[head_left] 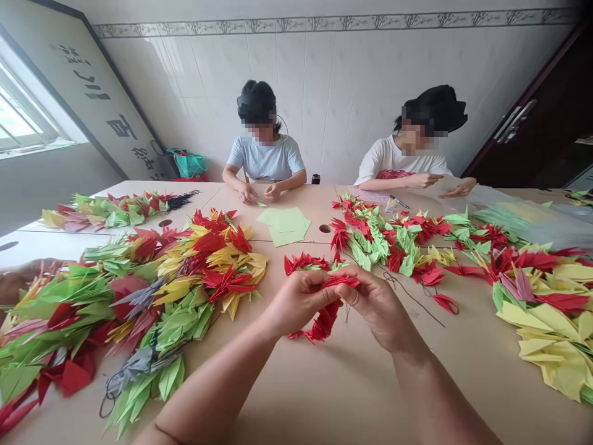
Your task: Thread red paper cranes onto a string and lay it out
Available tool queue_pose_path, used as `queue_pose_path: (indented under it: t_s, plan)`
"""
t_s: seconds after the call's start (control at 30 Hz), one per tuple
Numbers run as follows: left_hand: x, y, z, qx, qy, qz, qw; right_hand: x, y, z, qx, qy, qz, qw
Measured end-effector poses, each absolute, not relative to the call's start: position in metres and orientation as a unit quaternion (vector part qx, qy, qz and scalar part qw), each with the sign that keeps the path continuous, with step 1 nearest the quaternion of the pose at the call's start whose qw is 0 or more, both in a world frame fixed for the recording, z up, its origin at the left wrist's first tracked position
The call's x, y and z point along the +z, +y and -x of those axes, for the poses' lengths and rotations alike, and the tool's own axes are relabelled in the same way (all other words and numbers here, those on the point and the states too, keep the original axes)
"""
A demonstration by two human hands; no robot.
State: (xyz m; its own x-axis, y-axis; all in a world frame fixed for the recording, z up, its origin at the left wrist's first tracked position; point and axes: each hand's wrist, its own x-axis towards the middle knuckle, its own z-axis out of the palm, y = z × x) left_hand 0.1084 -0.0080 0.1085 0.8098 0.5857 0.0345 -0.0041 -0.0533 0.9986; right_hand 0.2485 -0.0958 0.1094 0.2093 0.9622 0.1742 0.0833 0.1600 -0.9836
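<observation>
My left hand (pixel 296 304) and my right hand (pixel 376 303) meet above the middle of the table. Both pinch a red folded paper piece (pixel 341 281) between thumbs and fingers. Below and behind them is a string of red paper folds (pixel 324 322), with some green folds at its far end, partly covered by my hands. To the right of my right hand, a single red paper fold (pixel 446 303) with a loop lies beside a thin dark cord (pixel 412 300).
Heaps of red, green and yellow paper folds (pixel 185 309) cover the left side; more yellow folds (pixel 551 340) lie at right. Green paper sheets (pixel 285 225) lie ahead. Across the table sit a person in light blue (pixel 264 157) and a person in white (pixel 386 157), who handles clear plastic.
</observation>
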Motion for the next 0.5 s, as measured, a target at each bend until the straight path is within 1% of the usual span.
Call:
queue_pose_path:
  t_s: [0.13, 0.3, 0.4, 0.5]
  plan:
    - [0.109, 0.003, -0.105, 0.235, 0.197, -0.615, 0.727, 0.113, -0.074, -0.239, 0.309, -0.530, 0.505, 0.607]
    - [0.113, 0.009, -0.098, 0.238, 0.169, -0.456, 0.841, 0.105, -0.054, -0.237, 0.289, -0.498, 0.495, 0.651]
    - [0.115, 0.010, -0.095, 0.239, 0.159, -0.402, 0.870, 0.098, -0.048, -0.238, 0.284, -0.455, 0.498, 0.682]
    - [0.114, 0.011, -0.094, 0.225, 0.118, -0.425, 0.869, 0.097, -0.048, -0.240, 0.273, -0.451, 0.515, 0.676]
